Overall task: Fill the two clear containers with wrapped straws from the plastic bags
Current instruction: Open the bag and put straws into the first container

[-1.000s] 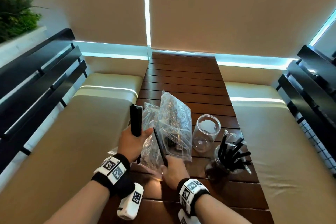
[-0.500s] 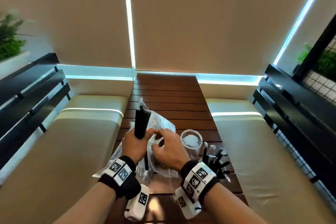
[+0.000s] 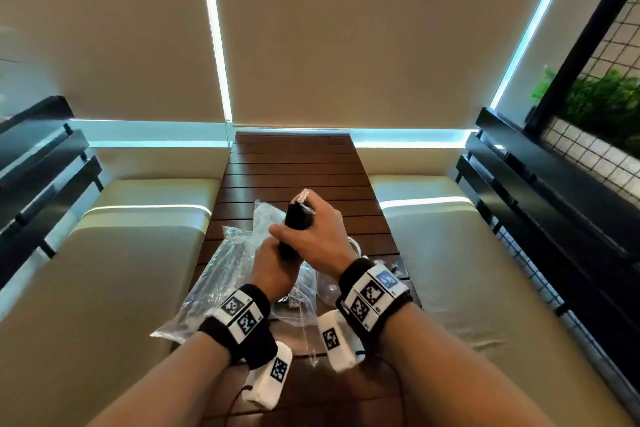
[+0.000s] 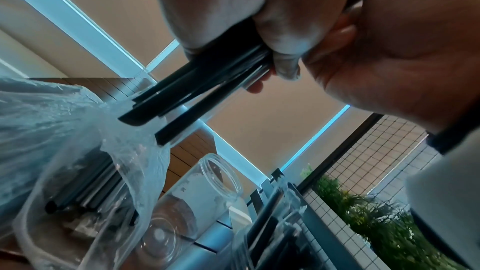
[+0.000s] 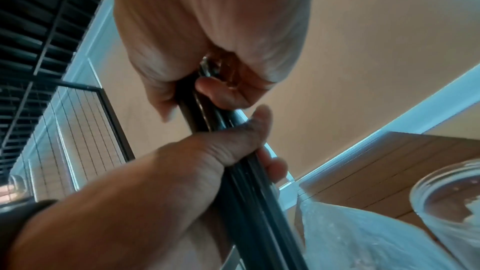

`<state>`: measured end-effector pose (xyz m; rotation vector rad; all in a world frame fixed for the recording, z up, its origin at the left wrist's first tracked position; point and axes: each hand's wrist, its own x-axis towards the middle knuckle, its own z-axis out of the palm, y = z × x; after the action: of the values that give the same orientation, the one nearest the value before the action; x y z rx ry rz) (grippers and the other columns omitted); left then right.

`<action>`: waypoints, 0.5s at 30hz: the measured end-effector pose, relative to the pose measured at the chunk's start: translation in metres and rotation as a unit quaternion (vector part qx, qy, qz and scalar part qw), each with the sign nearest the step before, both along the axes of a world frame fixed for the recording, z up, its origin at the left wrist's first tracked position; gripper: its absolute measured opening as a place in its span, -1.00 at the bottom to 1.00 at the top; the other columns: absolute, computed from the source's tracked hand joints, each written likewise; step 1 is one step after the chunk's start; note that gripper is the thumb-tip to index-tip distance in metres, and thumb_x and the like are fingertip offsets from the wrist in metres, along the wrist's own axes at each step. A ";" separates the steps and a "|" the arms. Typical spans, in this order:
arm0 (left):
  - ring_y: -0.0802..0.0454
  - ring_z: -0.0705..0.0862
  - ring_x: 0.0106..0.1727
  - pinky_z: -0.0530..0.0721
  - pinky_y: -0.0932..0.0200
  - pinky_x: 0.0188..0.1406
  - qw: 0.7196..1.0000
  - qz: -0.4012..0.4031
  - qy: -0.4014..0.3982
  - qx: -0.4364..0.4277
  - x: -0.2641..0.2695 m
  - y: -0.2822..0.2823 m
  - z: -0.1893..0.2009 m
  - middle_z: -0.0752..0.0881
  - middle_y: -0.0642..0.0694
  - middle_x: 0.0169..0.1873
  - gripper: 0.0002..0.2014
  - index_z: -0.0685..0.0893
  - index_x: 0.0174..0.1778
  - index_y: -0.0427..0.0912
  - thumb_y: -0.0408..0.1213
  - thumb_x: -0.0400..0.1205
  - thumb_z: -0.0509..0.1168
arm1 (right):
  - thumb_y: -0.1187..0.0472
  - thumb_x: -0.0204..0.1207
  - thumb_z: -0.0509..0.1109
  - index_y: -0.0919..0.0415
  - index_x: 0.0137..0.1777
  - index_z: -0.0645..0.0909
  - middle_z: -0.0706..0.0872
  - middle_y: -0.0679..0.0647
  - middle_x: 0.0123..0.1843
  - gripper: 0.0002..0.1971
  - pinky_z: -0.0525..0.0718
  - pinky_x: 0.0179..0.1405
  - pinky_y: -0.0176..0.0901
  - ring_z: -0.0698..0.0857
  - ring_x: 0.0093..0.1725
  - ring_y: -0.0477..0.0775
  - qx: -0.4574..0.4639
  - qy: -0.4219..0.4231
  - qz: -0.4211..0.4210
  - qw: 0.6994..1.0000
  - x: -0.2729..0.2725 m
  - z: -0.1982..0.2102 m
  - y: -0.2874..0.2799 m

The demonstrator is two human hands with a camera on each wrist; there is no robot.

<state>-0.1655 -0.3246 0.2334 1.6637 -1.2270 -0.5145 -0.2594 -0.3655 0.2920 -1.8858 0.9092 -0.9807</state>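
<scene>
A bundle of black wrapped straws (image 3: 293,231) stands upright above the table, held by both hands. My left hand (image 3: 273,265) grips its lower part. My right hand (image 3: 309,222) wraps round the upper part, with clear wrapper ends poking out above the fingers. In the left wrist view the straws (image 4: 197,91) stick out below both fists. An empty clear container (image 4: 217,176) stands beside the open plastic bag (image 4: 78,151), which still holds straws. The second container (image 4: 280,227) with straws stands at the lower right. In the head view my right wrist hides most of both containers.
The crumpled plastic bags (image 3: 221,274) lie on the slatted wooden table (image 3: 291,163). Beige cushioned benches (image 3: 114,270) flank it, with black slatted backrests (image 3: 540,191) on both sides. Drawn blinds fill the back wall.
My right hand has left the bag and closed round the top of the bundle that the left hand held. The bundle moved right, toward the table's middle. The head view tilted up.
</scene>
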 end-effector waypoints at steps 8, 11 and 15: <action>0.17 0.64 0.02 0.63 0.21 0.00 0.992 -0.120 0.005 0.033 -0.043 -0.018 -0.012 0.66 0.10 0.00 -0.52 0.59 0.10 0.04 -0.01 0.31 0.57 | 0.29 0.27 0.47 0.26 -0.28 0.49 0.57 0.03 -0.43 -0.83 0.65 -0.37 -0.06 0.54 -0.42 -0.09 0.006 -0.070 -0.153 0.986 -0.065 -0.001 -0.022; 0.19 0.52 0.00 0.54 0.23 0.03 0.990 -0.100 -0.071 0.065 -0.045 -0.016 -0.034 0.51 0.10 0.01 -0.49 0.49 0.10 0.02 -0.07 0.34 0.60 | 0.23 0.27 0.47 0.24 -0.29 0.48 0.54 -0.01 -0.43 -0.81 0.70 -0.33 0.00 0.55 -0.42 -0.04 0.031 -0.080 -0.227 0.970 -0.105 0.002 -0.043; 0.11 0.57 -0.13 0.60 0.10 -0.05 0.943 -0.226 -0.214 0.117 -0.059 -0.010 -0.056 0.48 0.19 -0.12 -0.86 0.62 -0.09 0.05 -0.11 0.50 0.41 | 0.19 0.27 0.49 0.24 -0.31 0.46 0.49 -0.08 -0.46 -0.77 0.61 -0.33 -0.09 0.49 -0.44 -0.07 0.041 -0.056 -0.299 0.952 -0.140 -0.007 -0.062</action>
<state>-0.2249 -0.3345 0.1770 1.7485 -1.9584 -0.6127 -0.3994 -0.4279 0.2853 -1.4848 1.4700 -1.3607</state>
